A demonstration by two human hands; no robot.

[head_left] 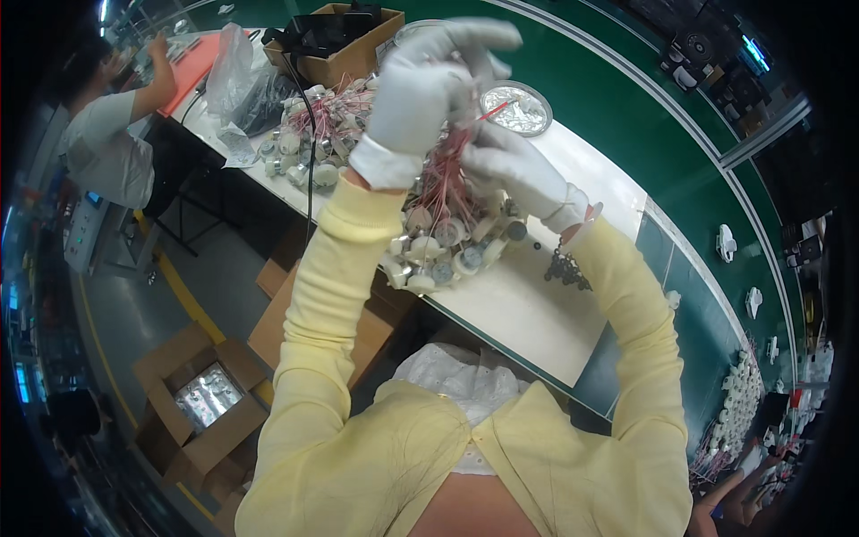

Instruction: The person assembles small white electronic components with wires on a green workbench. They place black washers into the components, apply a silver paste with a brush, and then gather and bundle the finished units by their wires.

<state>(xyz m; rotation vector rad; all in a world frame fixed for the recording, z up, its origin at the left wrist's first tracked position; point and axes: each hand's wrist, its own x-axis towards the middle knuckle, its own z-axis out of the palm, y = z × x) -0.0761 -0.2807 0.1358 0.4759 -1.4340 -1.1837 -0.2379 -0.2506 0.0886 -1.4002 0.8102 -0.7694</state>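
A bundle of thin pink and red wires hangs upright over the table, with small round white and grey parts clustered at its lower end. My left hand, in a white glove, is closed around the top of the wires, though some of its fingers stretch out to the right. Lower down, my gloved right hand grips the bundle from the right side; its fingertips are partly hidden by the wires. A thin red stick-like piece pokes out between the hands, over a round silver dish.
More wired white parts lie heaped to the left, near a clear plastic bag and a cardboard box. Small black pieces sit on the white tabletop. Open cartons stand below left. A co-worker works at far left.
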